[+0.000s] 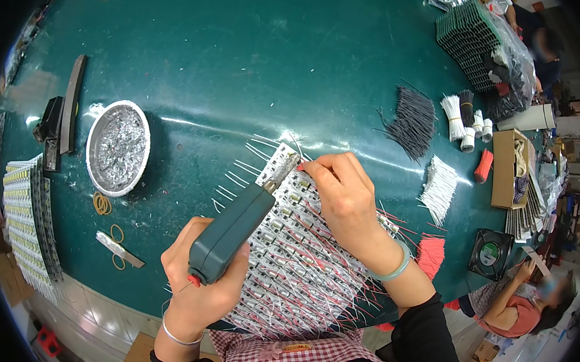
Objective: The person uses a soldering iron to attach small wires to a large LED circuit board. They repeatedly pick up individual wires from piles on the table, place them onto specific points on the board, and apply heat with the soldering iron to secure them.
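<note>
My left hand [207,296] is wrapped round a dark green soldering gun [230,235], whose metal tip points up and to the right. The tip rests at the far corner of a panel of small circuit boards [296,275] with many red and white wires. At that same corner, my right hand [346,200] pinches a short red wire [301,167] close beside the tip. White wires stick out along the panel's left edge. The near part of the panel lies close to my checked apron [282,356].
Left of the panel stand a white bowl of solder scraps [94,169], rubber bands [102,203] and stacked panels [24,220]. To the right lie black wires [410,122], white wires [438,189], red wires [432,255] and a fan [491,253]. Two people are at the right.
</note>
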